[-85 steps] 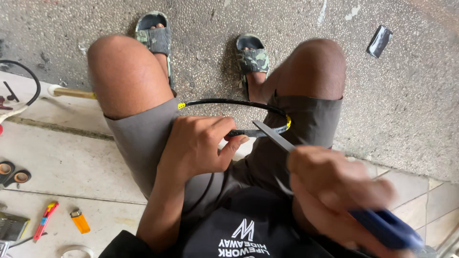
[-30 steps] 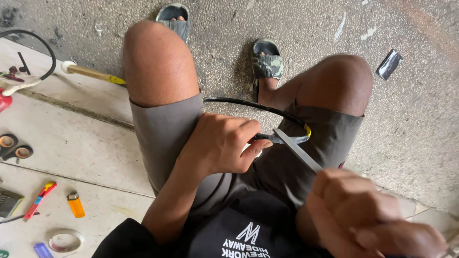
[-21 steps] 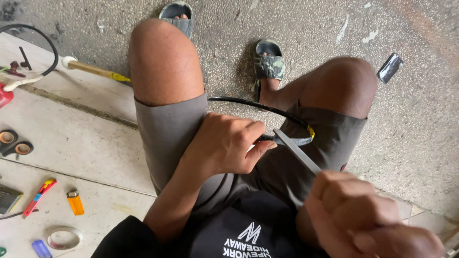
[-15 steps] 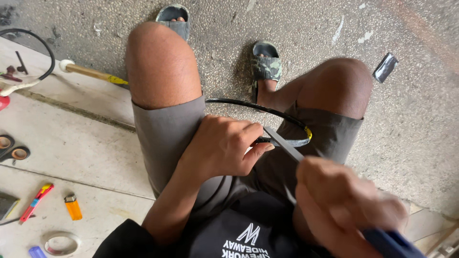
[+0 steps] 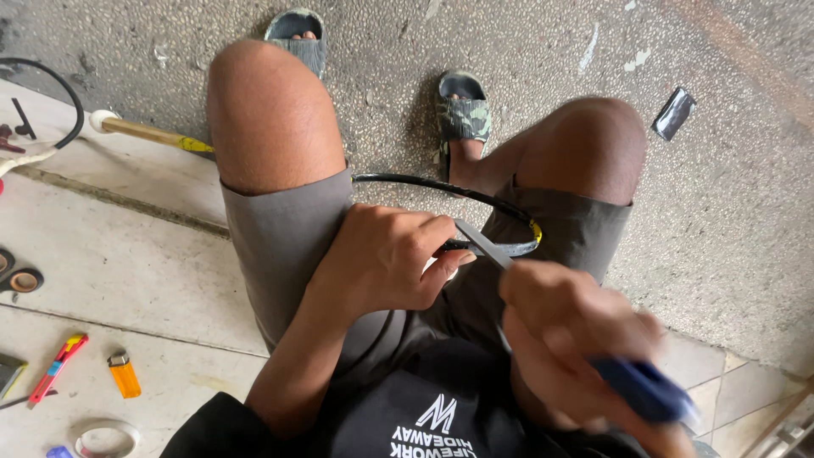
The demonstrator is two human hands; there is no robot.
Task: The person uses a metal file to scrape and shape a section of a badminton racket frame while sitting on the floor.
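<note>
With our left hand (image 5: 386,263) gripping the black racket frame (image 5: 441,188) and our right hand (image 5: 577,326) clenched around blue-handled scissors (image 5: 517,271), whose blades (image 5: 482,244) point toward ten o'clock, a slip could nick our left fingers (image 5: 445,267).

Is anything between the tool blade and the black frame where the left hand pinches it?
Nothing visible. The right hand angles the metal blade straight onto the black frame, beside the left hand, whose fingers grip the frame just left of the contact.
</note>
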